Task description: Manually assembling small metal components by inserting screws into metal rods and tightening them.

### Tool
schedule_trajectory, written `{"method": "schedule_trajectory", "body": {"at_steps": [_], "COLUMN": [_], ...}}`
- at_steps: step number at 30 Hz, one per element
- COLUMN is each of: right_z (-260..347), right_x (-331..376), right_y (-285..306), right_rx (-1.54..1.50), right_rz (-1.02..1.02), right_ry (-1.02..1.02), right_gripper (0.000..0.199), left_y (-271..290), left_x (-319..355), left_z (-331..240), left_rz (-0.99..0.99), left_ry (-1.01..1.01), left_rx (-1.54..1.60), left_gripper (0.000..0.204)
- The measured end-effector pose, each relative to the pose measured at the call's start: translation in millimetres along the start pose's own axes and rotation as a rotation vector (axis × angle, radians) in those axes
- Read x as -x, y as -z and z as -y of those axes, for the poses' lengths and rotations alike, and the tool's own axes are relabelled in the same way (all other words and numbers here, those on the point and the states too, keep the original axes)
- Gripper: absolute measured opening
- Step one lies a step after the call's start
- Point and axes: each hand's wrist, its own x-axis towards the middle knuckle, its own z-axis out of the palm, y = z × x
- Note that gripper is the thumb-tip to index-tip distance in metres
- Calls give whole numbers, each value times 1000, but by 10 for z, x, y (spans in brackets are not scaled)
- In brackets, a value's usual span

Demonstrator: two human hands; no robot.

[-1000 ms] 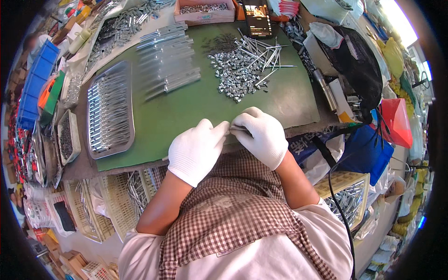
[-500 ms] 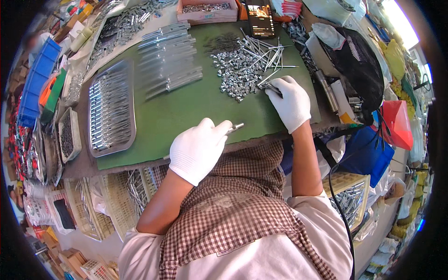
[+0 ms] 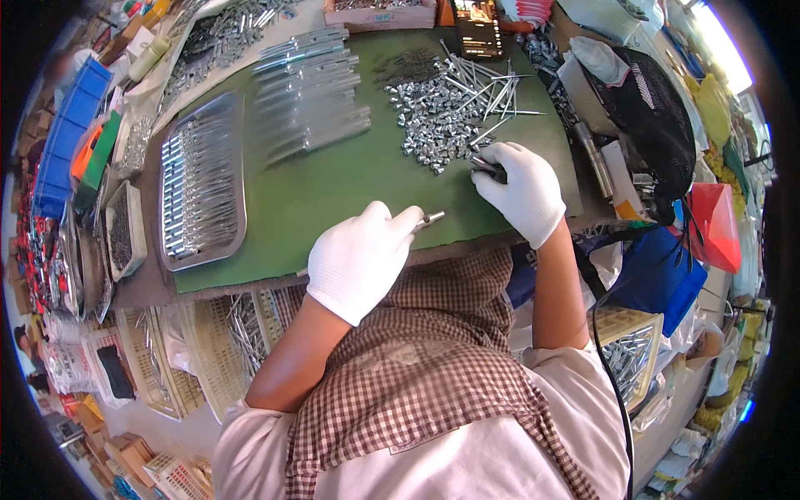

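Observation:
My left hand [image 3: 358, 262], in a white glove, is closed round a slim metal rod [image 3: 430, 221]. Its silvery tip sticks out past the thumb and forefinger, above the near edge of the green mat [image 3: 350, 187]. My right hand [image 3: 527, 193], gloved too, pinches a short dark metal piece [image 3: 488, 169] whose exact kind I cannot make out. That hand is just nearer to me than a heap of small silvery metal parts [image 3: 437, 125]. Long thin metal pins [image 3: 504, 92] lie loosely across the heap's right side.
Several metal rods with clear sleeves [image 3: 312, 96] lie in a row on the mat. Left of them is a metal tray [image 3: 242, 179] of rods. A phone [image 3: 478, 33] and a pink box [image 3: 379, 18] stand at the back. A black mesh bag [image 3: 646, 117] is on the right.
The whole view has shifted slightly. My right hand has drawn a little toward me from the heap with the dark piece. The left hand keeps its hold on the rod.

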Motion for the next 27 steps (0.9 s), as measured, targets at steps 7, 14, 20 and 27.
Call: {"method": "schedule_trajectory", "body": {"at_steps": [7,14,20,27], "right_z": [139,475,565,555], "right_x": [221,323,310,299], "right_y": [-7,-142,-155,-152], "right_rx": [-79,-409,-239,-350], "right_rz": [-53,38,30,148], "right_ry": [-16,147,209,72], "right_gripper": [16,12,11,11], "left_y": [1,-24,-37,-52], "left_x": [5,20,27,54], "left_z": [18,30,32,40], "left_rz": [11,-43,-41,-76], "left_ry": [-3,-11,-15,-36], "left_rx": [-7,2,6,5], "left_gripper": [16,21,24,24]}}
